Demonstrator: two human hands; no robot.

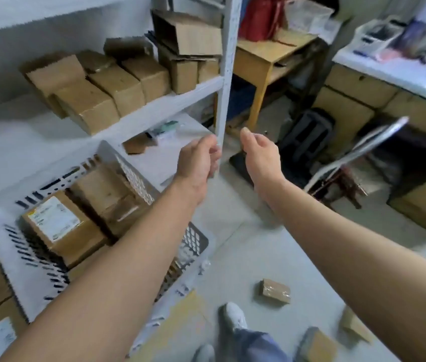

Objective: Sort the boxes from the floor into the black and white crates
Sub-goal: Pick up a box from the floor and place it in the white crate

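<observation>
A white crate [21, 259] stands at the lower left and holds several cardboard boxes, one with a white label [57, 226]. On the floor lies a small taped cardboard box [274, 291]; two more small boxes [316, 344] sit near the bottom right edge. My left hand [197, 163] and my right hand [259, 152] are stretched out in front of me above the floor, both empty with fingers loosely curled and apart. I see no black crate.
A white metal shelf [154, 108] carries several cardboard boxes. A wooden table [264, 61], a black bag [308, 134], a folding chair [363, 152] and a desk with drawers [363, 100] stand behind. My white shoe [235, 317] rests on the floor.
</observation>
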